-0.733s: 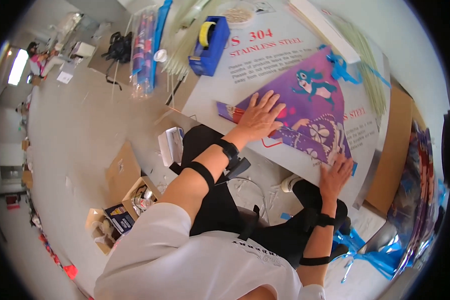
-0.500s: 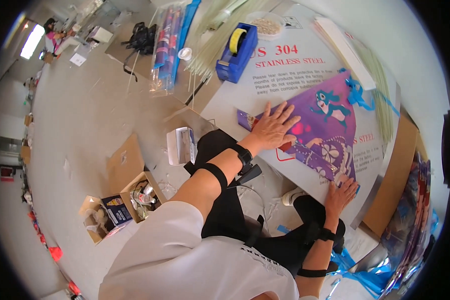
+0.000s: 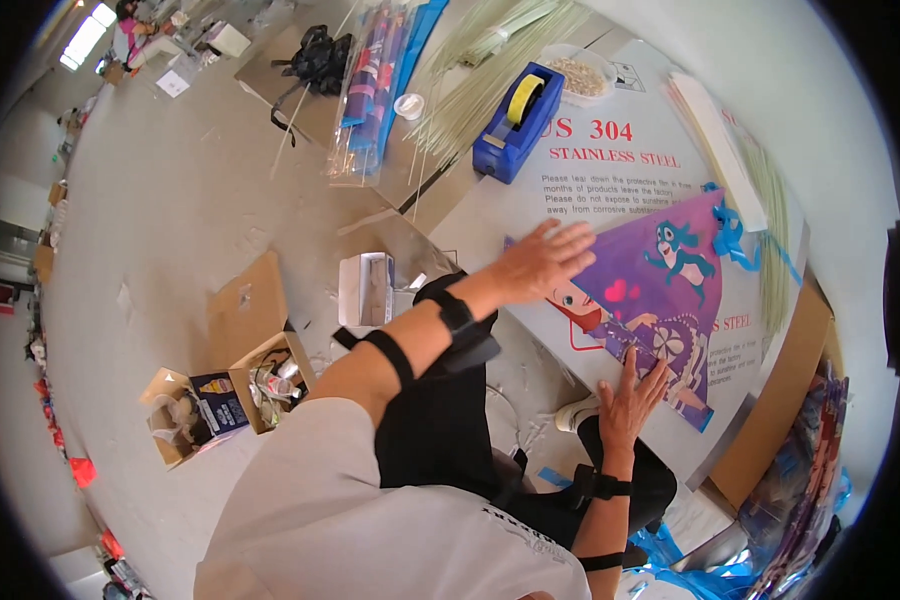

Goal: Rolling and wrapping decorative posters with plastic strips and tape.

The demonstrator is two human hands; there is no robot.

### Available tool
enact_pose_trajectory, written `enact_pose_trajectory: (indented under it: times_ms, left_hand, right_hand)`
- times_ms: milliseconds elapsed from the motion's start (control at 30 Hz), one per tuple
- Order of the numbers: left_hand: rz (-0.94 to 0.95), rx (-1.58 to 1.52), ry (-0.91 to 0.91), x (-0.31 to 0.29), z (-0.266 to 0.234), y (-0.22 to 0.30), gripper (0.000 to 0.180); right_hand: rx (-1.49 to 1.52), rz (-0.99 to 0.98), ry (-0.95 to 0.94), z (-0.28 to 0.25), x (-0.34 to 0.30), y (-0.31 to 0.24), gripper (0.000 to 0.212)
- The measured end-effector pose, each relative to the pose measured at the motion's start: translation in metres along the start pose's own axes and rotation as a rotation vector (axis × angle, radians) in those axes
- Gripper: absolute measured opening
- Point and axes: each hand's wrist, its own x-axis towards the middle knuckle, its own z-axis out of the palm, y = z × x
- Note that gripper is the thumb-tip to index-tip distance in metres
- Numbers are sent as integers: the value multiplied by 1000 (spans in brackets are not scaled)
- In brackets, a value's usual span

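A thin purple sheet [image 3: 685, 285], roughly triangular like a kite and printed with cartoon figures, lies on the table. My left hand [image 3: 545, 265] is over its left corner, fingers stretched out and hiding part of that corner. Whether the palm presses down or hovers, I cannot tell. My right hand [image 3: 627, 405] is at the lower edge, its spread fingertips over the printed pattern. Neither hand grips anything. Blue ribbon [image 3: 732, 238] lies bunched at the sheet's upper right corner.
Beyond the sheet stands a blue tape dispenser [image 3: 515, 125] beside a bowl of small pieces [image 3: 580, 75]. Thin pale sticks [image 3: 470, 75] lie farther off; a white strip [image 3: 720, 150] is at the right. Open cardboard boxes [image 3: 260, 370] and a small white box [image 3: 365, 290] stand left.
My right hand has slid left along the lower edge, uncovering the sheet's lower right tip. The left hand has shifted toward the left corner. A printed cartoon face now shows more fully beside it.
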Motion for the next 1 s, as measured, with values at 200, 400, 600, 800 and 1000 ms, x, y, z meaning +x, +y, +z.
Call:
enact_pose_trajectory:
  times_ms: [200,400,600,800,1000]
  left_hand:
    - [-788,-2,556,-38,-55,-130,7]
    - [-1009,70,145,-33,-35,-196,11]
    - [-1071,118,-16,-18,-35,-200,11]
    - [-844,160,-154,-23,-52,-192,14]
    - [-680,182,30,-28,-71,-160,16]
  right_hand:
    - [-23,22,-25,-3,1,-8,72]
    - [-74,16,-28,1,1,-4,69]
    - [-103,15,-17,4,1,-2,69]
    - [-62,24,-26,2,0,-4,70]
    - [-44,32,-6,5,-5,0,72]
